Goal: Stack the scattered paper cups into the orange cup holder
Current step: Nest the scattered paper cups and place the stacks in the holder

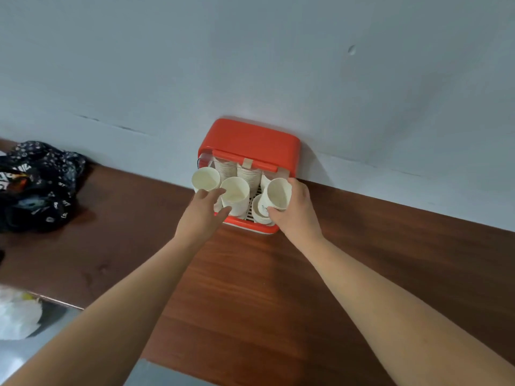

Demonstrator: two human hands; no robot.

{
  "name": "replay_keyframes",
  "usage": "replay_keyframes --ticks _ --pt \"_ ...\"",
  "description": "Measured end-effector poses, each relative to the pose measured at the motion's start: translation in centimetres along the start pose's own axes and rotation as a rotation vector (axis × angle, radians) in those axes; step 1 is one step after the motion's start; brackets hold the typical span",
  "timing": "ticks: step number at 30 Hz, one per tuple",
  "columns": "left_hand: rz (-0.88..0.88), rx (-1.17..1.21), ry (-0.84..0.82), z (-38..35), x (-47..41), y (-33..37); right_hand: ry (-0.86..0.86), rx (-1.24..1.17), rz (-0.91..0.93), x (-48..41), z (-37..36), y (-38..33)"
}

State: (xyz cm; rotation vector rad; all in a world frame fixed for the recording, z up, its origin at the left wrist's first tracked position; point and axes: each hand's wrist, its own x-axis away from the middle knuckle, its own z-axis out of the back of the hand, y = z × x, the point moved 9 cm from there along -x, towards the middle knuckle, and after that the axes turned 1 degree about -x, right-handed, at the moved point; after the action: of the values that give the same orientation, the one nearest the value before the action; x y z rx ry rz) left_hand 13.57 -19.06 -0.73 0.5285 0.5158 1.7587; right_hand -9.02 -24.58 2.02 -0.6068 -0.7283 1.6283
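The orange cup holder (250,137) stands against the wall on the brown wooden table (250,288), its lid raised. Stacks of white paper cups (248,174) fill its back row. My left hand (202,215) wraps its thumb and fingers around a white cup (235,193) at the holder's front left. Another cup (205,178) sits just left of it, beside my fingertips. My right hand (296,211) grips a cup (278,193) at the front right, above a low cup stack (260,211).
A dark patterned cloth bag (39,188) lies on the table at the far left. A white plastic bag (16,313) sits at the lower left, off the table edge. The grey wall (250,65) stands right behind the holder.
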Motion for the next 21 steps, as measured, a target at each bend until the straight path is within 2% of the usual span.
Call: replay_keyframes --ticks 4,10,15,21 --pt "-0.029 -0.056 0.017 -0.8 -0.9 -0.8 -0.046 0.114 0.026 -0.4 -2.5 0.7" --pt "-0.249 -0.238 0.235 0.7 -2.0 0.4 -0.101 0.226 -0.022 -1.6 -5.5 2.3" --pt "-0.287 -0.329 0.209 0.4 -3.5 -0.2 -0.092 0.250 -0.025 -1.4 -6.3 2.9" --pt "-0.298 -0.307 0.197 0.1 -3.4 -0.5 -0.015 0.228 -0.062 -1.5 -6.4 3.0"
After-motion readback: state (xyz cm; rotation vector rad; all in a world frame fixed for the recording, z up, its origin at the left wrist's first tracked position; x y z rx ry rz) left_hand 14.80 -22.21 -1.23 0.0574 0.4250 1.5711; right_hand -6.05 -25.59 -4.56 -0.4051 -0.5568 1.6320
